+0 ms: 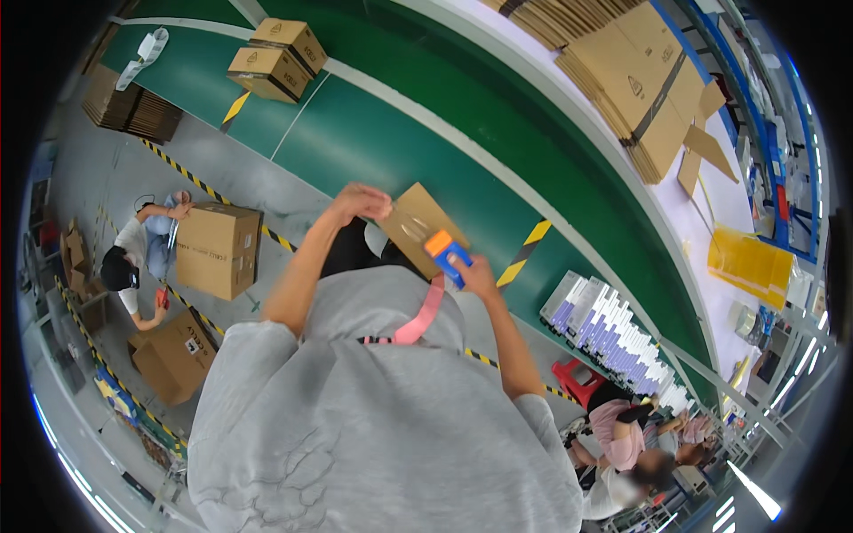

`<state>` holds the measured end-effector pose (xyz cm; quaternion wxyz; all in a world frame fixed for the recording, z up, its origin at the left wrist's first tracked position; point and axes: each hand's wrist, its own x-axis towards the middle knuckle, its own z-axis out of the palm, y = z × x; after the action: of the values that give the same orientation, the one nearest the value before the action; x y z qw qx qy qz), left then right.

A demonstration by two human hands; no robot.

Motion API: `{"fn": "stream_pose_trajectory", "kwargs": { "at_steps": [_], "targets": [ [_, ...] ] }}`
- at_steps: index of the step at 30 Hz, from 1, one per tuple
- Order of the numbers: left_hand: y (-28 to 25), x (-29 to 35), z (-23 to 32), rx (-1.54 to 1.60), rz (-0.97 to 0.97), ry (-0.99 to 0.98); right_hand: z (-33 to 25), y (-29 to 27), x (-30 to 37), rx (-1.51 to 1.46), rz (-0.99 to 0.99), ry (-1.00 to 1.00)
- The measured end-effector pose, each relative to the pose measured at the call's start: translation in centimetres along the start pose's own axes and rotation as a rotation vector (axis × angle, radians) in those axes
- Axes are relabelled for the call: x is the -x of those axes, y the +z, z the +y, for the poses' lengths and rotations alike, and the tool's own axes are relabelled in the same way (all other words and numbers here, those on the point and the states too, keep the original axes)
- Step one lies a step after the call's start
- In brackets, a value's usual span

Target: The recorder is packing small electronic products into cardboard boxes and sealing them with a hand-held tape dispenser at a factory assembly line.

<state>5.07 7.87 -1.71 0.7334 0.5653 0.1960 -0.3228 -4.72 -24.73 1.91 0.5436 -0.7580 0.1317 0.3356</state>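
A brown cardboard box [425,210] lies at the near edge of the green work surface, in front of my body. My right hand [477,274] grips a blue and orange tape dispenser [443,251] over the right part of the cardboard. Shiny streaks, like clear tape, run across the cardboard to the left of the dispenser. My left hand [362,202] is at the cardboard's left edge, its fingers curled together and slightly blurred. What those fingers hold, if anything, is too small to make out. A pink strap [421,313] hangs at my chest.
Two closed cartons [277,62] stand farther left on the green conveyor [373,133]. White and purple small boxes [604,320] line its right part. Flattened cartons [635,80] are stacked on the far shelf. At left, a co-worker [133,258] handles a large carton [218,250].
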Motion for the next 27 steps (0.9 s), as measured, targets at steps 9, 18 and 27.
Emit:
{"fn": "stream_pose_trajectory", "kwargs": {
  "at_steps": [9,18,27],
  "targets": [
    [-0.9,-4.0,-0.6,-0.321,0.053,0.169,-3.0,2.3,-0.7,0.286,0.110,0.027],
    [-0.9,-7.4,-6.6,-1.016,0.356,0.492,-5.1,3.3,-1.3,0.364,0.139,0.034],
    [5.4,-0.7,-5.2,-0.949,0.296,0.142,-2.8,3.9,-1.7,0.536,0.265,-0.051]
  ]
}}
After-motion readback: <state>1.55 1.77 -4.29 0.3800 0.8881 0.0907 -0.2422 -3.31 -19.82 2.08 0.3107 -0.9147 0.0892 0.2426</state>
